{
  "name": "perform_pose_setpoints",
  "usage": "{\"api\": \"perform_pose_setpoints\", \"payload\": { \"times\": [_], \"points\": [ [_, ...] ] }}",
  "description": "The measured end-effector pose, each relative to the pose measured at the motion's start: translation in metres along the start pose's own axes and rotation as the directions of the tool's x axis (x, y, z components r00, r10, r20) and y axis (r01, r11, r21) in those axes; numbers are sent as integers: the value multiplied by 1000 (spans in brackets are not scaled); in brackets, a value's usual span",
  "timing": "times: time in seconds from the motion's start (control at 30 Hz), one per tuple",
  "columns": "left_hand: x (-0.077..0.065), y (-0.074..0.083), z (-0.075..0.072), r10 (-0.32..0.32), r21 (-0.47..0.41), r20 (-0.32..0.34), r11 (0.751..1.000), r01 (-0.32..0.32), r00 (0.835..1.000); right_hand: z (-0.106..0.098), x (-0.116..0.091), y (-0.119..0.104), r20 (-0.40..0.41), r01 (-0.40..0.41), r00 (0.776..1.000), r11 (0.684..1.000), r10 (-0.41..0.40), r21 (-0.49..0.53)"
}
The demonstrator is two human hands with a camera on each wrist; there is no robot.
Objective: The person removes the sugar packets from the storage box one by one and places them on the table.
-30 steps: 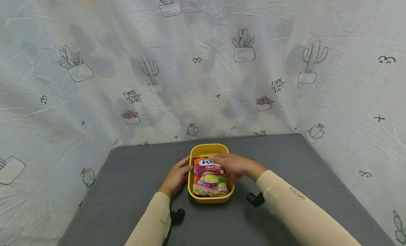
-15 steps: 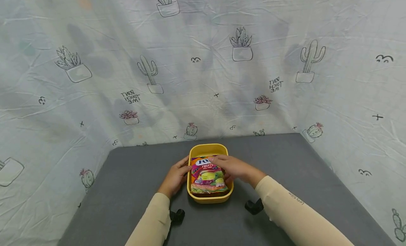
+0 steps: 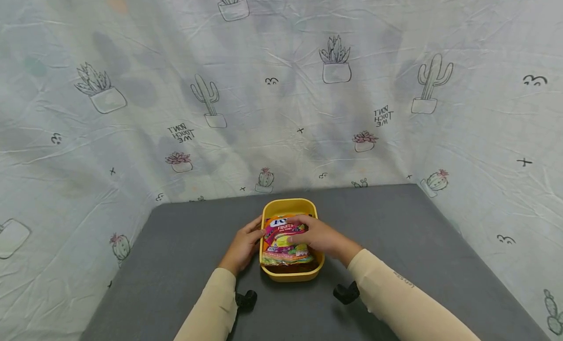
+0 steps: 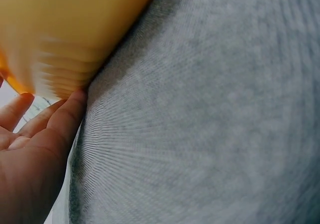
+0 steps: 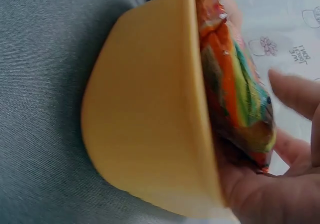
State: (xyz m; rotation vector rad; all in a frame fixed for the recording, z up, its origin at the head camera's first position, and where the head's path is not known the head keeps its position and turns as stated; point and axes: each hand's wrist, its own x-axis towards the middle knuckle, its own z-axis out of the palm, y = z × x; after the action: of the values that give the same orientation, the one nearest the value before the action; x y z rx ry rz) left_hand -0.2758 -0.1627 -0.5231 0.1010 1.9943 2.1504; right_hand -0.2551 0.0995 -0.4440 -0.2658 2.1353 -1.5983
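A yellow rectangular tub point(image 3: 292, 277) stands on the dark grey surface. In it sits a colourful fruit candy bag point(image 3: 281, 255), raised and tilted, with its edge poking above the rim in the right wrist view. My right hand point(image 3: 323, 238) grips the bag at its right side. The thumb is over the front and some fingers reach in below the bag. My left hand point(image 3: 241, 248) rests against the tub's left side. In the left wrist view its fairly straight fingers point(image 4: 65, 119) touch the outer wall. Something dark reddish under the bag is unclear.
A grey cloth-like surface point(image 3: 189, 263) spreads around the tub. Pale fabric point(image 3: 281, 101) printed with potted cacti hangs behind and along both sides. Black wrist mounts point(image 3: 346, 293) stick out below both forearms.
The candy bag has shifted left, and its lower end has lifted, uncovering more of the tub's bottom end. My right hand has moved left with it. The left hand and tub stay put.
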Motion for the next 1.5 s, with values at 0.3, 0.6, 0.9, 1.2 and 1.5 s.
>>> {"api": "perform_pose_setpoints", "payload": {
  "times": [0.3,0.6,0.9,1.2,1.5],
  "points": [
    [0,1,1,13,18,-6,1000,-13,1000,6,5,6,-101,7,995,1000,-5,28],
    [0,-1,-1,10,12,-2,1000,-10,1000,10,6,6,-155,32,988,998,-23,54],
    [1,-2,-1,19,14,5,1000,-19,1000,9,3,4,-222,81,973,996,-69,44],
    [1,-1,1,31,20,4,999,-31,1000,-6,6,2,-229,102,969,994,-90,40],
    [1,-2,0,10,24,-4,1000,-10,1000,-33,7,-6,-208,138,972,981,-108,139]
  ]
}}
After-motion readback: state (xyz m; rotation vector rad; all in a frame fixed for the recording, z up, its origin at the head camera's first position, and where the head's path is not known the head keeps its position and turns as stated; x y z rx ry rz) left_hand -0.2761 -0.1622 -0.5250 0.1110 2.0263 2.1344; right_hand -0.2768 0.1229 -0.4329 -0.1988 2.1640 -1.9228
